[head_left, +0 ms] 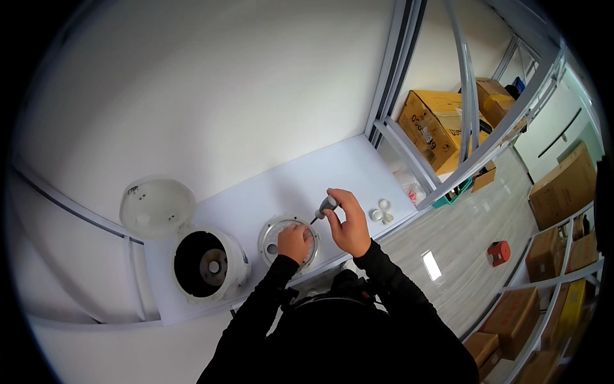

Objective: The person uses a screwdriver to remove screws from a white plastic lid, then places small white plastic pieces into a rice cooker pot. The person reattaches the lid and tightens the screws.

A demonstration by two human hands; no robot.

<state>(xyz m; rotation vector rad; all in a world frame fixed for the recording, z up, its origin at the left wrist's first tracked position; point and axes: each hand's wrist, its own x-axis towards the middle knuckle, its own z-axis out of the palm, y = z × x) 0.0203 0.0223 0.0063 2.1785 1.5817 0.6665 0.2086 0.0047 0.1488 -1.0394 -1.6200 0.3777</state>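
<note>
In my right hand point(348, 225) is a screwdriver point(327, 205) with a grey handle, held near the handle's top. Its dark shaft slants down and left toward a round silver-rimmed plate point(263, 238) on the white table. My left hand point(295, 243) rests over the middle of that plate with curled fingers; what they pinch, if anything, is hidden. Left of the plate stands a white round tub point(242, 264), with a dark inside and a metal disc with a central hole at its bottom. A translucent round lid point(157, 206) is raised behind the tub.
Small round white containers point(376, 215) stand on the table point(339, 163) at the right. Metal frame posts point(391, 70) rise at the back right, with a yellow cardboard box point(435, 128) beyond. A red stool-like object point(499, 253) stands on the floor; shelves with boxes point(513, 320) are far right.
</note>
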